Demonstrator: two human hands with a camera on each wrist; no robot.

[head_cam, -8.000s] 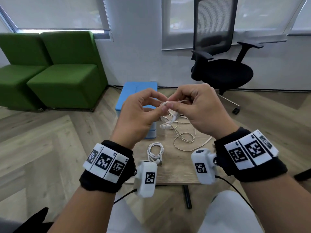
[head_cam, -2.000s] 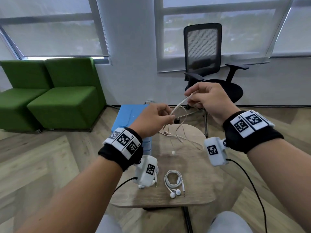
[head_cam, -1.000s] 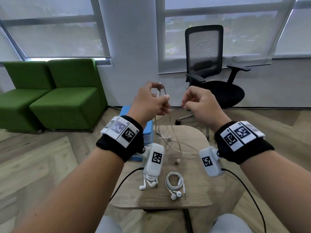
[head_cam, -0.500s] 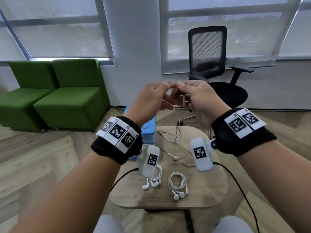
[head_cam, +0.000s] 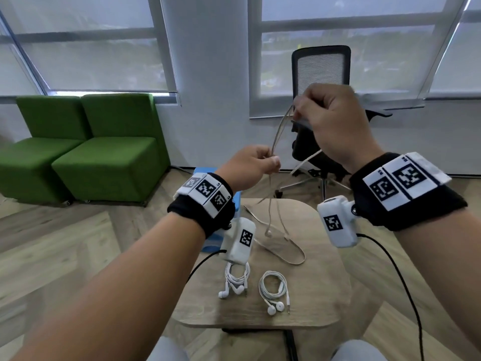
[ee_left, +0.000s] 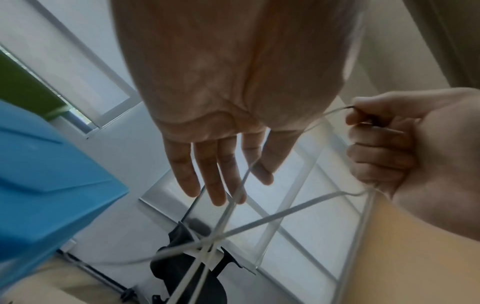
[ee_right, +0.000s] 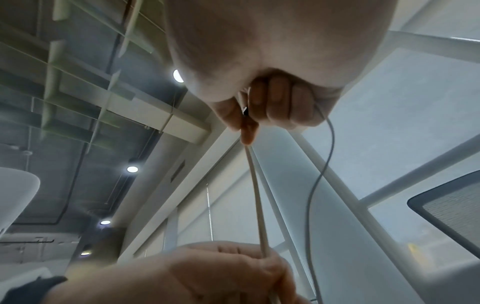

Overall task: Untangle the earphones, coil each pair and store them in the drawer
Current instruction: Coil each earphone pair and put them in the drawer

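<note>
Overhead, right hand (head_cam: 330,121) pinching earphone cable (head_cam: 279,131), left hand (head_cam: 250,165) gripping it lower.

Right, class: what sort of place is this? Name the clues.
Probably an office lounge or break area: a mesh office chair, green armchairs, large blinded windows and a small wooden table.

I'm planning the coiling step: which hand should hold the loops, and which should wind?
Likely the right hand holds: it already grips the folded beige earphone cable up high. The lower left hand pinches the strands, so it could feed them upward.
</note>
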